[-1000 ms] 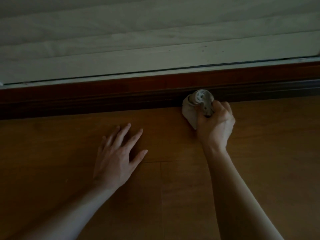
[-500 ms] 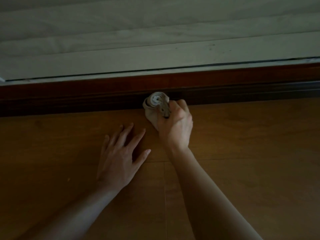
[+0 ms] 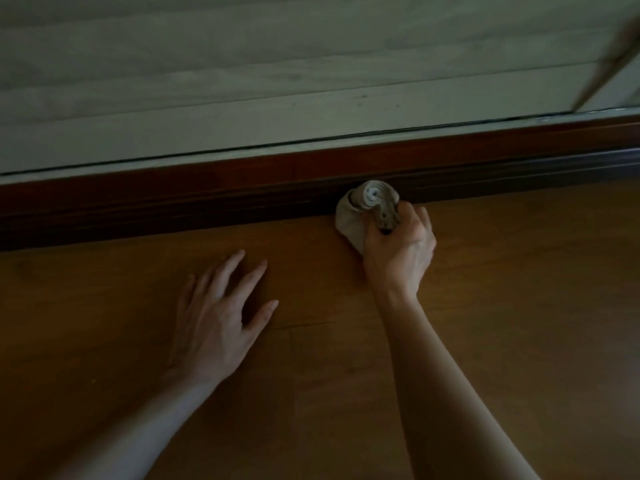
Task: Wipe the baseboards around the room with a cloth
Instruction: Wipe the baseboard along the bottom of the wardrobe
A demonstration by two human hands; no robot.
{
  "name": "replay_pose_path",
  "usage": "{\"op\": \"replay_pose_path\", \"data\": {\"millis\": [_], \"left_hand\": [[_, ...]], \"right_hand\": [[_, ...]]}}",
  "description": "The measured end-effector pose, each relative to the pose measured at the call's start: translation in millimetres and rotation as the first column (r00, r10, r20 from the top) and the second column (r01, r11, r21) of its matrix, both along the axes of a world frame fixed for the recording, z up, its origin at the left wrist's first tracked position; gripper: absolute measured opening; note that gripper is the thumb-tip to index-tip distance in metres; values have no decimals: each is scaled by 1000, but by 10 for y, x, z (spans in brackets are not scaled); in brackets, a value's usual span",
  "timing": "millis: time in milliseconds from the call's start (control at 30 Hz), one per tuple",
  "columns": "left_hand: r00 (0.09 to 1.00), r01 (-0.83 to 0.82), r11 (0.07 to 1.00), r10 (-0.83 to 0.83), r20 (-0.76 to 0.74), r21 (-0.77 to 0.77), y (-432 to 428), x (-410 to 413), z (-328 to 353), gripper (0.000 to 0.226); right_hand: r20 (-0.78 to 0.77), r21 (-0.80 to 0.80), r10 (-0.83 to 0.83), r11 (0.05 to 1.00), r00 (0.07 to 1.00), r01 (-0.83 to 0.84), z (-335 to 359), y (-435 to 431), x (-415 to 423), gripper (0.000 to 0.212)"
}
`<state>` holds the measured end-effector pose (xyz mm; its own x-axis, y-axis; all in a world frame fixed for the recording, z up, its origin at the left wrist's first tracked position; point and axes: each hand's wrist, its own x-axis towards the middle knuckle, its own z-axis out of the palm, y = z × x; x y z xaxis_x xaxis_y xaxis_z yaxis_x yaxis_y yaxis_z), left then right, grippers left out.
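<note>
A dark red-brown wooden baseboard [image 3: 207,192] runs across the view where the pale wall meets the floor. My right hand [image 3: 398,252] grips a bunched grey-beige cloth [image 3: 367,206] and holds it against the lower part of the baseboard, right of centre. My left hand [image 3: 214,317] rests flat on the wooden floor with its fingers spread, a little short of the baseboard and to the left of the cloth.
The brown wooden floor [image 3: 502,289] fills the lower half of the view. Above the baseboard is a pale panelled wall [image 3: 277,81]. A thin dark slanted edge [image 3: 602,64] crosses the top right corner.
My right hand slid the cloth left along the baseboard, then back to the right. My left hand stayed flat on the floor.
</note>
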<state>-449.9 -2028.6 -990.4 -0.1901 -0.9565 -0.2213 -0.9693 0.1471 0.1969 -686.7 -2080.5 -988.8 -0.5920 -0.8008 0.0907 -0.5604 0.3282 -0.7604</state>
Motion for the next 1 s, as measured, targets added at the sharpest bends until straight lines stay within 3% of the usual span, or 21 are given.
{"op": "replay_pose_path", "data": {"millis": [100,233,400,533,700,833,1000], "left_hand": [[994,97,995,-97,-47,-8,-41,-261,-1,75],[983,164,986,-164,-84,-4,-88,-552,-67,75],[983,168,985,-170,-73,-30,-60,-659,-127,75],[983,172,985,-173,-60,-31,-71,-641,-124,73],[982,179,983,-181,-45,-32,-68,-651,-133,73],[984,172,984,-173,-34,-34,-66,-648,-137,74],[985,171,985,-172,-28,-22,-68,-654,-147,75]], "right_hand": [[21,-6,-96,995,995,96,-26,8,-115,24],[-8,-29,21,999,1000,-21,-20,10,-137,18],[-9,-28,-20,999,1000,19,-27,5,-251,22],[-34,-22,75,997,997,-75,-13,-9,-201,18],[-8,-39,1,999,1000,-1,-15,6,-179,21],[-39,-33,77,996,996,-79,-16,8,-164,20],[-14,-41,-18,999,1000,17,-32,25,-187,20]]}}
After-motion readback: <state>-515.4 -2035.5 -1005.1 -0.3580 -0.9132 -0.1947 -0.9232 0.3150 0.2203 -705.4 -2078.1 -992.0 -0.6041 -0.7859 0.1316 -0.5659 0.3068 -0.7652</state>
